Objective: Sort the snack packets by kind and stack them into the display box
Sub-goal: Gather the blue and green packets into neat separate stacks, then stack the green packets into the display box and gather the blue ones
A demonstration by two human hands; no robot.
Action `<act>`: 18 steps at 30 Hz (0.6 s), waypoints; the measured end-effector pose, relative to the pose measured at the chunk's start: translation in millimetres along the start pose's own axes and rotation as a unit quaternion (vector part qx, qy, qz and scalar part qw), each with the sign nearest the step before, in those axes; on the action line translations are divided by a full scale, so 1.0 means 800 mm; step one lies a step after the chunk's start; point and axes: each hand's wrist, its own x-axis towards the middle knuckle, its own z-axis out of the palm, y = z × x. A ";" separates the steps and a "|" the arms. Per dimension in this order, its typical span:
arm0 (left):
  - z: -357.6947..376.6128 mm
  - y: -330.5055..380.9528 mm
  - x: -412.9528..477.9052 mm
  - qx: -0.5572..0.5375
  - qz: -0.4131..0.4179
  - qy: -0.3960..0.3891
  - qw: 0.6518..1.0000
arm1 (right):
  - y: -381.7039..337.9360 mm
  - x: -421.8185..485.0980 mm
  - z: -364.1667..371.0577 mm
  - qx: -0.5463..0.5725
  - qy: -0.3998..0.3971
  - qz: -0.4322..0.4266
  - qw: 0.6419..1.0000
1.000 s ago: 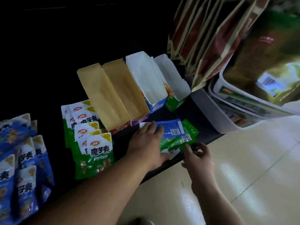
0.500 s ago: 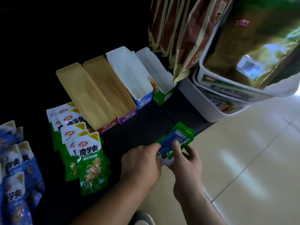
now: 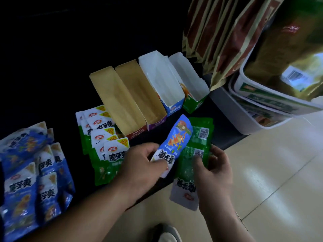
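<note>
Split now: left hand (image 3: 141,165) pinches blue pkt (image 3: 177,137), right hand (image 3: 215,170) grips green pkts (image 3: 199,135), count unclear.

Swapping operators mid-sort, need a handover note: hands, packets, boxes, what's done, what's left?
Left hand grips one blue packet by its white end.
Right hand holds a bunch of green packets.
On the black shelf: green pile beside the red-fronted box, blue pile far left.
Four display boxes stand open, with no packets visible inside.
Done: most of the sorting.
Left: separate the held packets, then stack each kind into a box.
</note>
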 end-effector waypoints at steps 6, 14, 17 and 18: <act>-0.159 0.029 -0.057 0.013 -0.039 0.047 0.998 | -0.050 -0.055 0.046 -0.028 -0.076 -0.170 0.982; -0.276 -0.036 -0.133 -0.022 -0.081 0.161 0.983 | -0.048 -0.140 0.146 -0.083 -0.320 -0.157 0.931; -0.296 -0.067 -0.136 0.006 -0.072 0.230 0.970 | -0.050 -0.152 0.180 -0.102 -0.361 -0.129 0.918; -0.301 -0.077 -0.135 0.018 -0.070 0.242 0.968 | -0.049 -0.155 0.188 -0.102 -0.370 -0.124 0.915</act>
